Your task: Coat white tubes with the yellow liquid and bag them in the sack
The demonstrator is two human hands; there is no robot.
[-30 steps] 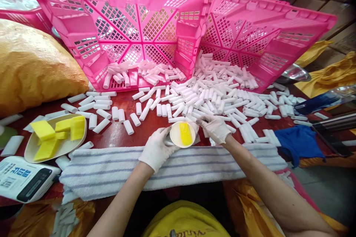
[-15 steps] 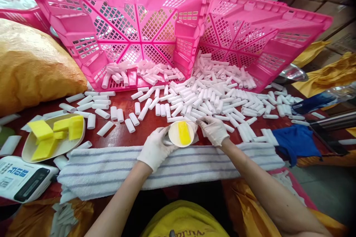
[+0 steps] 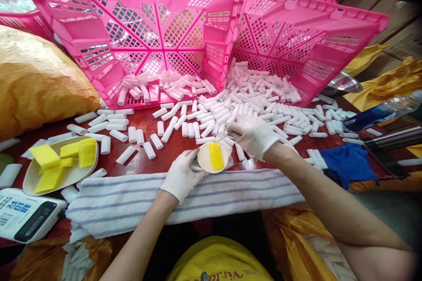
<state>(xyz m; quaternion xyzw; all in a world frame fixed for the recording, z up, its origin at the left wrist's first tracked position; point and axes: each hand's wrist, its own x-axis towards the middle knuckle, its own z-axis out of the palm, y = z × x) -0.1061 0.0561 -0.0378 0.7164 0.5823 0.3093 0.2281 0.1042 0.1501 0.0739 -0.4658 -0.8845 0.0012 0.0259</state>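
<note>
My left hand, in a white glove, is closed on the rim of a small round white dish. A bright yellow block, sponge-like, lies in that dish. Just right of the dish and higher, my gloved right hand has its fingers pinched together, pointing left. A thin pale line shows at its fingertips, too fine to name. Below and behind this hand is something clear and crinkled like plastic film. Many short white tubes are heaped on the red table just beyond both hands.
Pink plastic crates lie on their sides at the back. To the left are an oval dish of yellow blocks, a white device and an orange sack. A striped towel runs along the front edge. A blue cloth lies right.
My right hand has moved up and away from the dish's right side, over the edge of the tube heap. My left hand still holds the dish with the yellow block in it.
</note>
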